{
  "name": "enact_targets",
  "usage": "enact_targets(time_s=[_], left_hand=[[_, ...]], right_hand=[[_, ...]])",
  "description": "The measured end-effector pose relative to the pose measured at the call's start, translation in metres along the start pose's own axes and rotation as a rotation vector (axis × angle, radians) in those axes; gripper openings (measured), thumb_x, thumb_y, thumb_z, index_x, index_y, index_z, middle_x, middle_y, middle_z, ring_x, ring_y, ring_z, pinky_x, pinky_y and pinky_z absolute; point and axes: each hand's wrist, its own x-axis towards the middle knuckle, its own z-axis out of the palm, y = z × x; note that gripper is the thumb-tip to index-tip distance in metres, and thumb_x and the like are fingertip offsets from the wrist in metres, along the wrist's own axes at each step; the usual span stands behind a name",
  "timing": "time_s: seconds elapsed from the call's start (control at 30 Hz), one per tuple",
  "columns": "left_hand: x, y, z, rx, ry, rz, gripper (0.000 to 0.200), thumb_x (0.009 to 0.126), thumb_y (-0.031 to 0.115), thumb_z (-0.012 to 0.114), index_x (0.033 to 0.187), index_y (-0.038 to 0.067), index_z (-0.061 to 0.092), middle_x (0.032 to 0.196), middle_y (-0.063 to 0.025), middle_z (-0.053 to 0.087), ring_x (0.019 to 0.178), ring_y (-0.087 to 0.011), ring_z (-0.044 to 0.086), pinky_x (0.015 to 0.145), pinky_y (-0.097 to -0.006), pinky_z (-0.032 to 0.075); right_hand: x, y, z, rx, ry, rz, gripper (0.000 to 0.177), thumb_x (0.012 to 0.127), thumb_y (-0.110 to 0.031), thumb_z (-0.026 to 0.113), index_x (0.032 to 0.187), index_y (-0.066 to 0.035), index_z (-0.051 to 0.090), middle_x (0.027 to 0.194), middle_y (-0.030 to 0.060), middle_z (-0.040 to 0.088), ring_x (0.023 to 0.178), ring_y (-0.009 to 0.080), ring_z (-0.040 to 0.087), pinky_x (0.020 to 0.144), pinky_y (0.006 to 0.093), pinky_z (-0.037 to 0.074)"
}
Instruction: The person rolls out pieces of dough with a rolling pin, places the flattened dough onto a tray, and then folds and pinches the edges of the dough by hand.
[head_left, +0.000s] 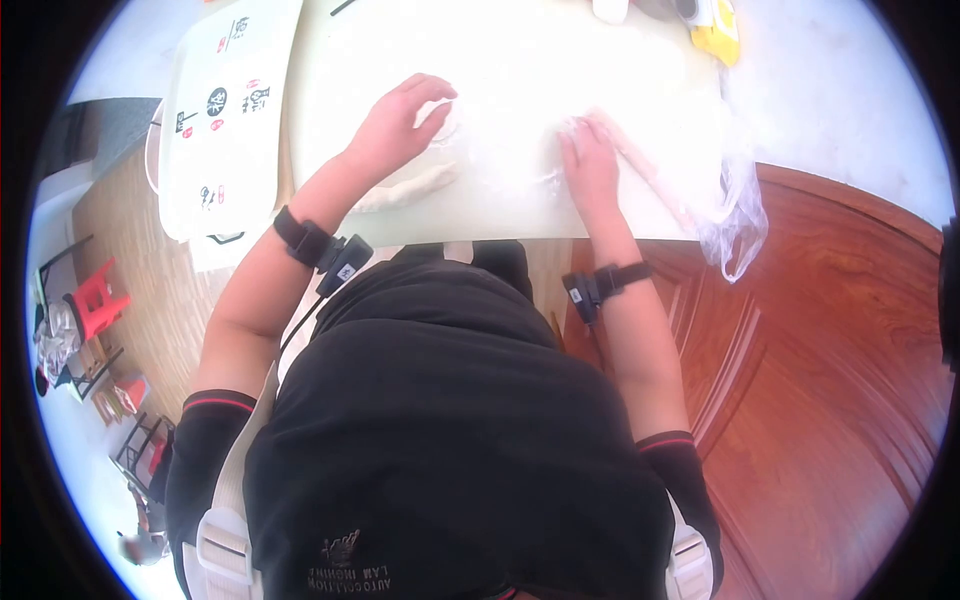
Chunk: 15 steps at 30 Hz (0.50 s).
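Note:
Over the pale board [340,120], my left hand [405,125] has its fingers curved and its thumb apart, beside a faint white patch that glare washes out. Below that hand lies a long pale roll that looks like dough [410,188]. My right hand [592,165] has its fingers drawn together near the middle of the board; something whitish shows at the fingertips, too bright to name. Just right of it a pinkish rod, perhaps a rolling pin [655,178], lies slanted. White powder [515,170] is spread between the hands.
A white printed sheet or tray [225,110] stands at the left. A clear plastic bag [738,225] hangs over the board's right edge. A yellow packet [716,40] lies at the back right. Below right is a brown wooden panel [820,340]; a red stool [98,300] stands far left.

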Motion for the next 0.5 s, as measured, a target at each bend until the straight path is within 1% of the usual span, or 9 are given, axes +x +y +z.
enact_targets(time_s=[0.03,0.07,0.13,0.17,0.23,0.27,0.33,0.4,0.5], left_hand=[[-0.005,-0.004,-0.007,-0.009,0.037,-0.005,0.016,0.092,0.008,0.061,0.106,0.002,0.065,0.108,-0.0107,0.067,0.1,-0.0265,0.065,0.089,-0.0339,0.051],[-0.011,-0.005,-0.014,-0.005,0.043,-0.005,0.016,0.092,0.008,0.061,0.106,0.002,0.065,0.108,-0.0107,0.067,0.1,-0.0265,0.065,0.089,-0.0339,0.051],[-0.024,-0.006,-0.028,0.014,0.061,-0.082,0.016,0.091,0.008,0.062,0.106,0.002,0.065,0.107,-0.011,0.067,0.099,-0.0245,0.066,0.088,-0.0328,0.051],[-0.031,-0.006,-0.034,0.017,0.068,-0.084,0.016,0.091,0.008,0.062,0.106,0.002,0.065,0.107,-0.011,0.067,0.099,-0.0245,0.066,0.088,-0.0328,0.051],[-0.045,-0.007,-0.044,0.011,0.112,-0.113,0.016,0.092,0.008,0.062,0.106,0.002,0.066,0.106,-0.0118,0.068,0.098,-0.0234,0.066,0.086,-0.0321,0.051],[-0.052,-0.008,-0.048,0.017,0.124,-0.11,0.016,0.092,0.008,0.062,0.106,0.002,0.066,0.106,-0.0118,0.068,0.098,-0.0234,0.066,0.086,-0.0321,0.051],[-0.066,-0.015,-0.056,0.019,0.172,-0.141,0.016,0.092,0.008,0.062,0.107,0.001,0.066,0.104,-0.0123,0.068,0.098,-0.0236,0.066,0.085,-0.0321,0.051],[-0.075,-0.021,-0.064,0.021,0.22,-0.127,0.016,0.093,0.008,0.061,0.107,0.0,0.065,0.103,-0.0125,0.068,0.098,-0.0236,0.066,0.086,-0.0324,0.052],[-0.078,-0.03,-0.075,-0.073,0.25,-0.264,0.016,0.093,0.007,0.061,0.107,0.0,0.065,0.103,-0.0132,0.068,0.098,-0.022,0.067,0.09,-0.0325,0.052]], right_hand=[[0.009,-0.009,0.006,0.102,-0.063,0.043,0.032,0.091,-0.02,0.062,0.116,-0.001,0.061,0.121,0.0175,0.056,0.112,0.035,0.055,0.096,0.0435,0.046],[0.017,-0.013,0.012,0.104,-0.062,0.036,0.032,0.091,-0.02,0.062,0.116,-0.001,0.061,0.121,0.0175,0.056,0.112,0.035,0.055,0.096,0.0435,0.046],[0.033,-0.022,0.02,0.072,-0.11,0.13,0.028,0.087,-0.02,0.065,0.108,-0.001,0.062,0.114,0.0174,0.058,0.107,0.0355,0.056,0.093,0.0442,0.047],[0.038,-0.026,0.021,0.073,-0.11,0.123,0.028,0.087,-0.02,0.065,0.108,-0.001,0.062,0.114,0.0174,0.058,0.107,0.0355,0.056,0.093,0.0442,0.047],[0.051,-0.039,0.017,-0.072,-0.253,0.272,0.026,0.083,-0.019,0.068,0.101,-0.001,0.061,0.109,0.0172,0.058,0.103,0.0352,0.057,0.09,0.0442,0.048],[0.053,-0.039,0.018,-0.071,-0.246,0.26,0.026,0.083,-0.019,0.068,0.101,-0.001,0.061,0.109,0.0172,0.058,0.103,0.0352,0.057,0.09,0.0442,0.048],[0.06,-0.031,0.024,-0.036,-0.374,0.374,0.024,0.08,-0.017,0.069,0.098,-0.002,0.06,0.108,0.0173,0.057,0.102,0.0342,0.057,0.087,0.044,0.049],[0.058,-0.031,0.023,-0.017,-0.328,0.343,0.025,0.079,-0.017,0.069,0.098,-0.003,0.061,0.106,0.017,0.058,0.101,0.0342,0.058,0.086,0.0441,0.049],[0.051,-0.025,0.025,0.04,-0.278,0.328,0.026,0.078,-0.017,0.07,0.099,-0.003,0.061,0.1,0.0164,0.06,0.096,0.0339,0.06,0.083,0.0439,0.05]])
